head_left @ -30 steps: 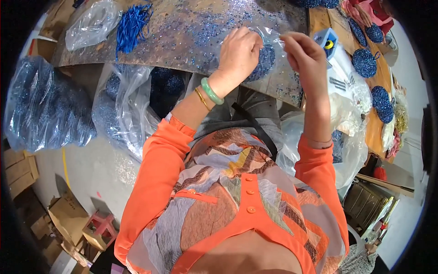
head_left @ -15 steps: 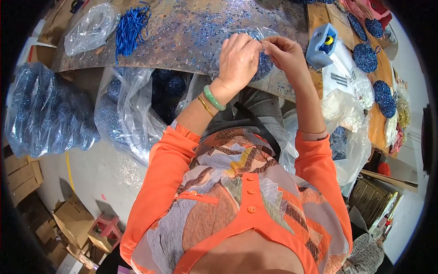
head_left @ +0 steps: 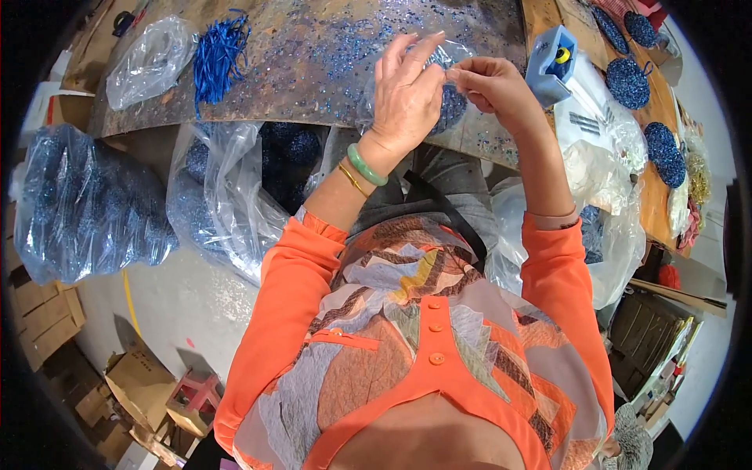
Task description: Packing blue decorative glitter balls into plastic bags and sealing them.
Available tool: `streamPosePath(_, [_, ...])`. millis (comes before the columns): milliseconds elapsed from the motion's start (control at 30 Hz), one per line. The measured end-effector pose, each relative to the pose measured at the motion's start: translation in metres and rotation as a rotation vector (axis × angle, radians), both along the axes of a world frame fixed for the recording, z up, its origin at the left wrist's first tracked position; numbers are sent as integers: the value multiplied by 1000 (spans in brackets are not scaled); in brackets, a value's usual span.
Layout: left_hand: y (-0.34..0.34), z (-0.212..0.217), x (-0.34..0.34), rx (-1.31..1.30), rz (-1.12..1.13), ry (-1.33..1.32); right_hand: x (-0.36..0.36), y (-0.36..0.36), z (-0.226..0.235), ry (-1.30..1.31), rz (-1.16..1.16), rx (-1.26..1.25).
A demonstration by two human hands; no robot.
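Note:
A blue glitter ball (head_left: 452, 111) lies at the table's front edge under my hands, with clear plastic (head_left: 454, 53) around and behind it. My left hand (head_left: 409, 92) is above its left side, the outer fingers stretched up and the index finger bent down toward my right fingertips. My right hand (head_left: 501, 92) is closed in a pinch, thumb against index finger, close to my left index finger. What the fingertips hold is too small or hidden to make out. A green bangle (head_left: 365, 166) and a thin gold one circle my left wrist.
Blue glitter covers the table (head_left: 313, 31). Blue tinsel strips (head_left: 219, 63) and an empty clear bag (head_left: 153, 63) lie far left. A blue dispenser (head_left: 553, 66) stands right. Bagged glitter balls (head_left: 86, 204) hang left; loose glitter pieces (head_left: 627, 82) lie on the right-hand bench.
The outer fingers of my left hand have straightened and lifted. My right hand stays pinched near the same spot, its forearm shifted slightly right. The whole view has shifted a little.

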State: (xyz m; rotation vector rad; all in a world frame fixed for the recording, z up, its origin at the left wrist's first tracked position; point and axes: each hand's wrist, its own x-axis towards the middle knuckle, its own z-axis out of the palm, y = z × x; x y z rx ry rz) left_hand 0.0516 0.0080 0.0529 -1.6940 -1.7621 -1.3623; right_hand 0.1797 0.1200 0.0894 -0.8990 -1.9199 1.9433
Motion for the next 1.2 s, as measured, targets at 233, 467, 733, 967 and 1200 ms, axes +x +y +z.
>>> streamPosePath(233, [2, -6, -4, -24, -118, 58, -1, 8, 8, -58, 93, -37])
streamPosePath(467, [6, -9, -2, 16, -112, 74, -2, 15, 9, -108, 143, -140])
streamPosePath(733, [13, -10, -2, 14, -51, -41, 5, 2, 5, -66, 63, -153])
streamPosePath(967, [14, -8, 0, 1, -16, -84, 11, -17, 10, -20, -119, -139])
streamPosePath(1200, [18, -1, -5, -57, -11, -468, 2, -28, -8, 88, -167, -152])
